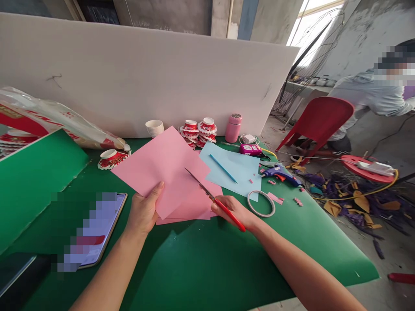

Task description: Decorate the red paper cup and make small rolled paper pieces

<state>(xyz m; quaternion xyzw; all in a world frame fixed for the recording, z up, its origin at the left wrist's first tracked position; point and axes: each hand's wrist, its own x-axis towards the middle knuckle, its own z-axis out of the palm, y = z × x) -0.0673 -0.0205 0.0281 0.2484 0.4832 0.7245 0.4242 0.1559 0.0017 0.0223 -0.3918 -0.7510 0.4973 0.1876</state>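
Note:
A pink paper sheet (165, 168) is pinched by my left hand (144, 209) at its near corner, thumb on top, and is raised off the table. My right hand (235, 211) grips red-handled scissors (228, 212), whose dark blades point up and left over the sheet's right part. Whether the blades touch the paper I cannot tell. More pink sheets (191, 211) lie flat beneath. To the right rest a light blue sheet (231, 166) with a blue pencil-like stick (223, 168) on it, and a roll of tape (272, 211) near my right hand.
On the green table (194, 268) are a phone (110, 229), red-and-white frilled cups (207, 127), white cups (154, 128), a pink bottle (233, 128), a blue glue gun (282, 173) and pink scraps. A white board (145, 77) stands behind. A person sits on a red chair (319, 116) at right.

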